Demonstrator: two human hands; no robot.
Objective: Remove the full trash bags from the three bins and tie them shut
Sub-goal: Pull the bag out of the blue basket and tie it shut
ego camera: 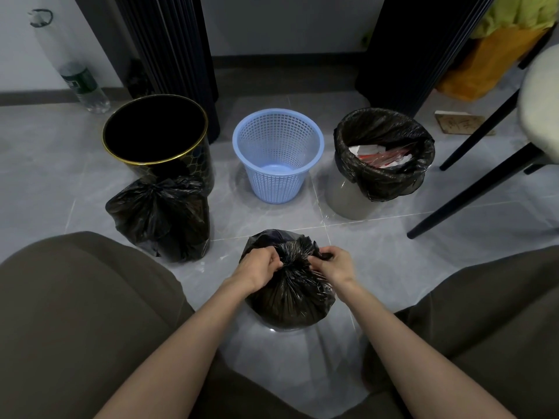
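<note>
Knees in dark trousers [75, 297] frame the lower view; between them my two forearms reach to the second trash bag [287, 294], which sits on the tiled floor [393, 237] directly in front of me. Left hand [257, 270] and right hand [335, 264] are both closed on the gathered neck of this bag, fingers [273, 263] pinching twisted plastic on either side of the bunched centre. I judge the step in hand to be forming the knot. To do it well I would keep the neck twisted tight, cross the two tails close against the bag's body, and draw them apart evenly so no slack opens; thin film may tear if I jerk it. Behind and to the left, a tied bag [160, 216] leans against the black gold-rimmed bin [157, 131], which looks empty. At centre stands the blue mesh bin [278, 155], also empty. At right, the grey bin [351, 198] has its liner [390, 176] folded over the rim, with paper and red wrappers [381, 157] inside: one bag remains to be pulled and tied.
</note>
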